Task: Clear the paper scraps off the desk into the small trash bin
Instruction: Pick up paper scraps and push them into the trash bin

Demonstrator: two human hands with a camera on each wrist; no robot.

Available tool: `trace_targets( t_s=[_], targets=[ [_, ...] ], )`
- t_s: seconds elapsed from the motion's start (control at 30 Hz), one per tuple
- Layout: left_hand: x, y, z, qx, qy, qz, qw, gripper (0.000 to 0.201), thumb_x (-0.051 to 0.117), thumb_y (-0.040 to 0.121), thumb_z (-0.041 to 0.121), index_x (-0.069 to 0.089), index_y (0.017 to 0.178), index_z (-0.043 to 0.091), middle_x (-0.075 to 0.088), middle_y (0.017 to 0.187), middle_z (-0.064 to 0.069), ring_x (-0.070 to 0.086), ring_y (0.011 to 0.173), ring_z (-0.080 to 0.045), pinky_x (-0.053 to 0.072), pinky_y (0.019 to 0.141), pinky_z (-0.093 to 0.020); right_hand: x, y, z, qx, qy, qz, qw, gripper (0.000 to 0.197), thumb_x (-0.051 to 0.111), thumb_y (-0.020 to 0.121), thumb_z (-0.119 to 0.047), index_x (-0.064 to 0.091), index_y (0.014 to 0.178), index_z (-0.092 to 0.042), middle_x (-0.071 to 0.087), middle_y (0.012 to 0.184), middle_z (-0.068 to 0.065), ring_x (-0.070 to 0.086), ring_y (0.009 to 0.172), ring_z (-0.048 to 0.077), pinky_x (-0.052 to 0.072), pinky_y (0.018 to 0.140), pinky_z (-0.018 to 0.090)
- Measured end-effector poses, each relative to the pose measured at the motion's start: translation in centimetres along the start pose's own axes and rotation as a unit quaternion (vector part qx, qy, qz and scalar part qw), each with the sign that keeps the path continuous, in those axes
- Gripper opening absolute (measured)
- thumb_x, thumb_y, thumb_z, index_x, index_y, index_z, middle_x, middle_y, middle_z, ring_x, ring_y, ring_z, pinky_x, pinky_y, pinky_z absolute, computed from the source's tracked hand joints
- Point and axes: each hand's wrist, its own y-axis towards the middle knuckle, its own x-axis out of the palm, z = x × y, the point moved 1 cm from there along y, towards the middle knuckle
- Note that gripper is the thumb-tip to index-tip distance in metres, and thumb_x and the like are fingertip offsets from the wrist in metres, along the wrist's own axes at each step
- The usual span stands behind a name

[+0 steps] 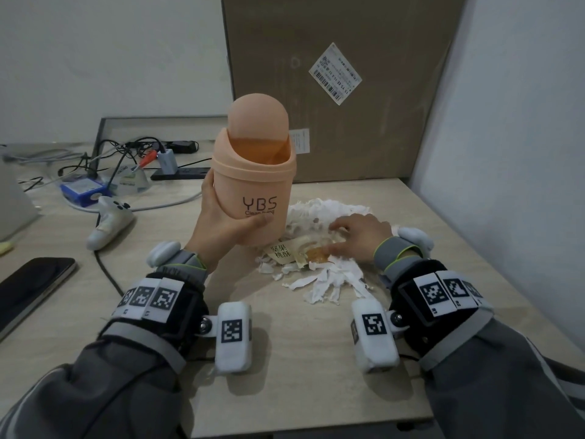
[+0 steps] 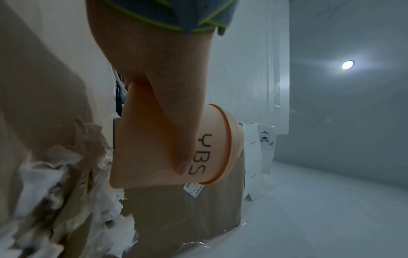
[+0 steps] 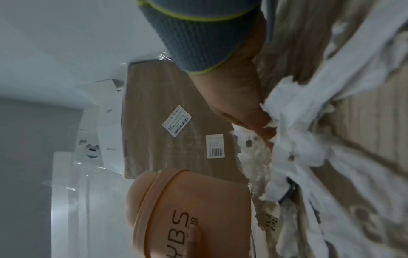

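Note:
My left hand grips the peach small trash bin around its lower body, thumb across the front under the "YBS" print. The bin stands upright with its domed swing lid tipped open. I cannot tell whether its base touches the desk. In the left wrist view the thumb lies along the bin. Just right of the bin lies a pile of torn white paper scraps with a snack wrapper among them. My right hand lies spread on the pile, fingers pressing into the scraps.
A tall cardboard box stands right behind the bin and pile. A white wall closes the right side. To the left lie a game controller, a phone, a blue box and tangled cables. The desk ends near my wrists.

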Motion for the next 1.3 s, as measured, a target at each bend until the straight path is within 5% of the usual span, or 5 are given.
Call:
trace_targets(
  t_s=[0.3, 0.5, 0.77, 0.93, 1.3],
  targets=[
    [-0.1, 0.0, -0.1, 0.0, 0.004, -0.005, 1.0, 0.126, 0.091, 0.057, 0.028, 0.016, 0.158, 0.032, 0.05, 0.134, 0.01, 0.053, 0.119, -0.001, 0.052, 0.083, -0.024, -0.8, 0.1, -0.2, 0.024, 0.084, 0.215, 0.973, 0.018, 0.058, 0.085, -0.04, 0.071, 0.09, -0.029, 0.062, 0.116, -0.007, 0.044, 0.114, 0.023, 0.029, 0.09, 0.037],
    [-0.1, 0.1, -0.4, 0.0, 0.014, -0.001, 1.0, 0.122, 0.092, 0.064, 0.018, 0.015, 0.157, 0.033, 0.049, 0.135, 0.009, 0.053, 0.118, -0.002, 0.051, 0.082, -0.023, -2.3, -0.5, -0.2, -0.042, 0.266, 0.391, 0.88, 0.014, 0.063, 0.086, -0.022, 0.074, 0.091, -0.015, 0.069, 0.101, 0.003, 0.059, 0.089, 0.022, 0.045, 0.08, 0.033],
    [0.0, 0.3, -0.7, 0.008, 0.021, -0.003, 1.0, 0.118, 0.092, 0.069, 0.01, 0.016, 0.156, 0.033, 0.049, 0.13, 0.013, 0.054, 0.115, 0.0, 0.051, 0.08, -0.021, -2.1, -0.6, -0.1, -0.018, 0.326, 0.376, 0.867, 0.018, 0.058, 0.089, -0.009, 0.074, 0.098, -0.009, 0.073, 0.094, 0.006, 0.064, 0.087, 0.018, 0.035, 0.069, 0.01],
    [0.0, 0.1, -0.5, 0.009, 0.02, -0.016, 1.0, 0.131, 0.097, 0.053, 0.025, 0.016, 0.155, 0.036, 0.048, 0.139, 0.005, 0.054, 0.121, -0.004, 0.053, 0.084, -0.025, -1.7, 0.0, 0.4, 0.026, 0.412, 0.339, 0.846, 0.028, 0.051, 0.085, -0.003, 0.076, 0.094, -0.014, 0.074, 0.093, 0.005, 0.068, 0.083, 0.024, 0.057, 0.077, 0.038],
    [0.1, -0.2, -0.1, 0.038, 0.069, -0.049, 0.996, 0.137, 0.089, 0.042, 0.05, 0.014, 0.156, 0.038, 0.046, 0.147, 0.002, 0.053, 0.131, -0.018, 0.054, 0.098, -0.036, -2.5, -0.8, -0.5, 0.036, 0.543, 0.242, 0.803, 0.035, 0.058, 0.084, -0.009, 0.064, 0.118, -0.01, 0.066, 0.089, -0.003, 0.053, 0.077, 0.008, 0.043, 0.07, 0.018]
  ],
)
